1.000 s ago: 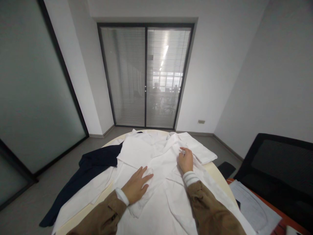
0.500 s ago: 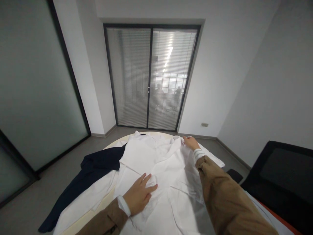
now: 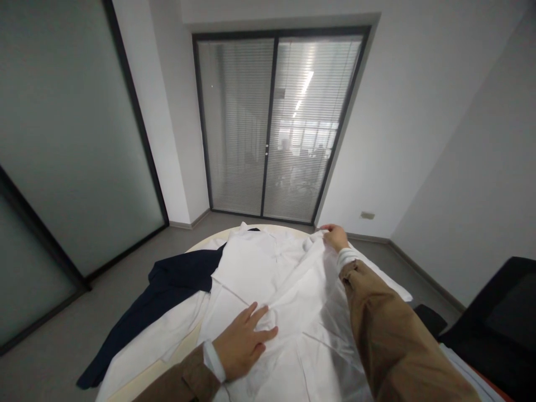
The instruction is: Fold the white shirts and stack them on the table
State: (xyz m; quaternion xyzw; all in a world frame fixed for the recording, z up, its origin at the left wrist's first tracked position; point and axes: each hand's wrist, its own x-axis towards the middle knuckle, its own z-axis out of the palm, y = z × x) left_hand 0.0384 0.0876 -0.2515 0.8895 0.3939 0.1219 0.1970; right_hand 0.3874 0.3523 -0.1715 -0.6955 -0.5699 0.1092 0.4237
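Observation:
A white long-sleeved coat [image 3: 276,290] lies spread over a round cream table [image 3: 170,363], with a pocket visible near the bottom of the view. My left hand [image 3: 245,346] rests flat on the coat's near part, fingers spread and holding nothing. At the far side of the table, my right hand [image 3: 335,237] pinches the coat's upper edge and raises a fold of it. Under the coat's left side lies a dark navy jacket [image 3: 180,273], which hangs over the table's edge.
A black mesh chair [image 3: 498,312] stands at the right, with white papers [image 3: 464,371] low in the corner on an orange-edged surface. Behind the table are a glass door with blinds [image 3: 272,128] and a frosted glass wall [image 3: 71,139] to the left.
My right hand has moved from the middle of the coat to its far edge and now lifts the fabric. My left hand stays on the coat. The view has shifted slightly.

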